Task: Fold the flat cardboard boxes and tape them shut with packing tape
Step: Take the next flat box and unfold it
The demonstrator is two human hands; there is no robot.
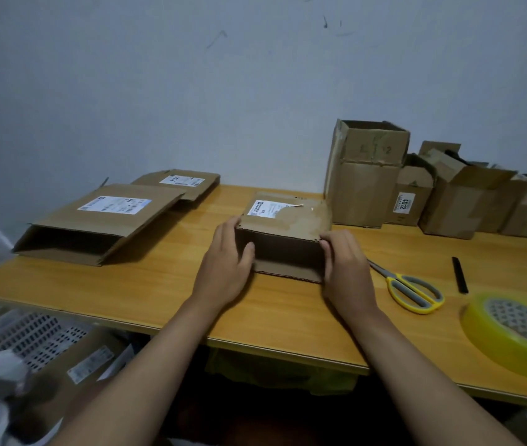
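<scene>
Head view: I'm watching both hands work the small box (283,233), which sits on the table (165,284) about mid-width, its open end facing me.
Left hand: my left hand (228,259) wraps the box's left corner, fingers over the top edge, thumb curled onto the front opening, so it's gripping the box.
Right hand: my right hand (344,262) clamps the box's right corner the same way, fingers curled round the edge.
Landmark: everything else I place from the small box.
Tape roll: the tape (513,329) lies well to the right of the box and nearer me, close to the table edge.
Scissors: the scissors (412,289) lie just right of the box, blades pointing toward it.
Flat boxes: two flattened boxes (107,223) wait to the left of the box, the far one partly under the near one.
Risk, shape: squeezing unevenly could skew the box into a rhombus, I reckon, and the flaps won't meet.
Risk, wear: the top shows torn paper and old label residue; fresh tape may bond poorly there.
Risk, reach: letting go to fetch the tape could let the box spring flat.
Materials: corrugated brown cardboard, scalloped cut edges, matte; glossy yellowish translucent tape; smooth wood-grain table; yellow-and-grey plastic scissor handles.
</scene>
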